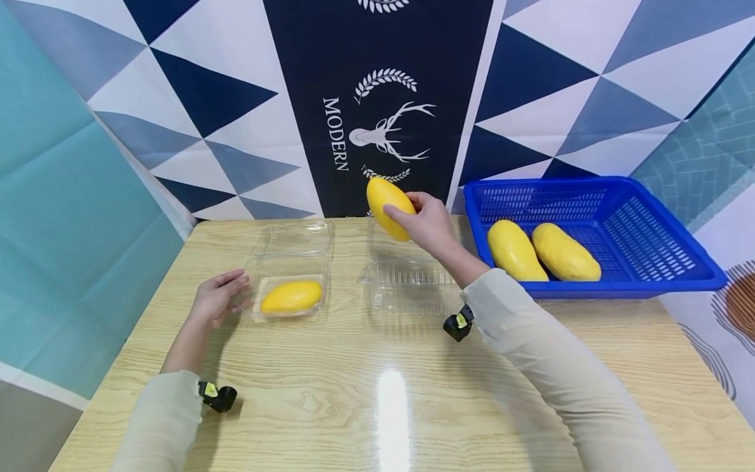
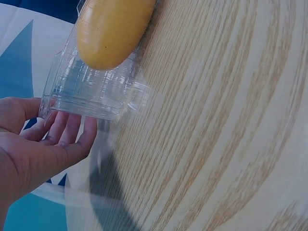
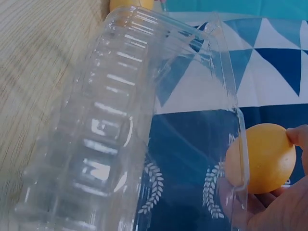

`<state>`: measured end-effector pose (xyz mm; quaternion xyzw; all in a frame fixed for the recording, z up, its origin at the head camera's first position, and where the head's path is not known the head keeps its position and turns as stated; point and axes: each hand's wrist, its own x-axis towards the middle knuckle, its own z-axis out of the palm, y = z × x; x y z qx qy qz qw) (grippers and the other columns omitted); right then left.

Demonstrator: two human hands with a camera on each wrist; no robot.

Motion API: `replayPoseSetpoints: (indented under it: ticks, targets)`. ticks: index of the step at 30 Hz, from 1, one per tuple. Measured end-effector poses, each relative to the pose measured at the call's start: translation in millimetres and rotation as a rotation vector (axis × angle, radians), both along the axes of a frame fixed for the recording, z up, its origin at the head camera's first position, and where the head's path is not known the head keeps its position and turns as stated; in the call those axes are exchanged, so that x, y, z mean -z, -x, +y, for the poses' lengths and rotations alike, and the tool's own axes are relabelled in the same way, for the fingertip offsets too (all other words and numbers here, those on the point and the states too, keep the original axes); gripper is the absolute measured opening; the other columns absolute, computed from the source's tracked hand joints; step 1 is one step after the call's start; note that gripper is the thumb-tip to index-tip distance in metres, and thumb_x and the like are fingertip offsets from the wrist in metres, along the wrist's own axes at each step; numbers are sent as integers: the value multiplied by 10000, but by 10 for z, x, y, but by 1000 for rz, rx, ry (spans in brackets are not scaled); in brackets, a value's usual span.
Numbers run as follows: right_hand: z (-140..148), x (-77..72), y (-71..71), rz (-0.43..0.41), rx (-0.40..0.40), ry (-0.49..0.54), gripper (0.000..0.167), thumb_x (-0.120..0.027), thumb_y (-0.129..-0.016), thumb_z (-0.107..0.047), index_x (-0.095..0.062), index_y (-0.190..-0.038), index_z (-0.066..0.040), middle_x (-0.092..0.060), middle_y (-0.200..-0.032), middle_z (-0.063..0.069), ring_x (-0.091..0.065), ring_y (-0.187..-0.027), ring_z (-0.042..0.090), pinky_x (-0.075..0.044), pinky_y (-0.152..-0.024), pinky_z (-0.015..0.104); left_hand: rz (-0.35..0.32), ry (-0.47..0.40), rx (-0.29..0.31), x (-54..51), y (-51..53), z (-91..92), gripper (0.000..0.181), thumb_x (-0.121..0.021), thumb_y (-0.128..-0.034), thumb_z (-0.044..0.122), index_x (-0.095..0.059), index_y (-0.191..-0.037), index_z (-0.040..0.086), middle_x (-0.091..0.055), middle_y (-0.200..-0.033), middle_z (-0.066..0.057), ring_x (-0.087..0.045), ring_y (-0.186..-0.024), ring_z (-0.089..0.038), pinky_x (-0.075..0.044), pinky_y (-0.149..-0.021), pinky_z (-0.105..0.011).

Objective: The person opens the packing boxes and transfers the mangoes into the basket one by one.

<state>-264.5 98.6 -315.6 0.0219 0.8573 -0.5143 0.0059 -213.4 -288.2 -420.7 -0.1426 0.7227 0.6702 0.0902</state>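
My right hand (image 1: pixel 429 226) grips a yellow mango (image 1: pixel 386 200), raised above the right clear plastic clamshell box (image 1: pixel 413 298). Seen from the right wrist, the mango (image 3: pixel 269 159) sits between thumb and fingers, partly behind the plastic rim of that box (image 3: pixel 106 130). On the left, my left hand (image 1: pixel 217 296) holds the left edge of a second clear clamshell box (image 1: pixel 295 265), its lid folded back. A mango (image 1: pixel 291 297) lies inside it. In the left wrist view, thumb and fingers of the left hand (image 2: pixel 53 149) meet the box's end wall (image 2: pixel 86 108).
A blue basket (image 1: pixel 655 286) stands at the right with two mangoes (image 1: pixel 512 252) in it. Behind the wooden table (image 1: pixel 318 393) hangs a patterned cloth (image 1: pixel 236 98) with triangles and a deer head.
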Motion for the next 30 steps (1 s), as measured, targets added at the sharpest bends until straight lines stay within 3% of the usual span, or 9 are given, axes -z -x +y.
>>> replayPoseSetpoints:
  ticks: [30]
  targets:
    - [324, -17, 20, -64, 54, -12, 731, -653, -812, -531, -443, -1367, -104, -526, -1307, 69, -556, -1079, 225, -535, -948, 364, 5, -6, 21, -27, -2, -13, 576, -512, -964, 181, -272, -1438, -41, -591, -966, 155, -594, -913, 17, -565, -865, -267]
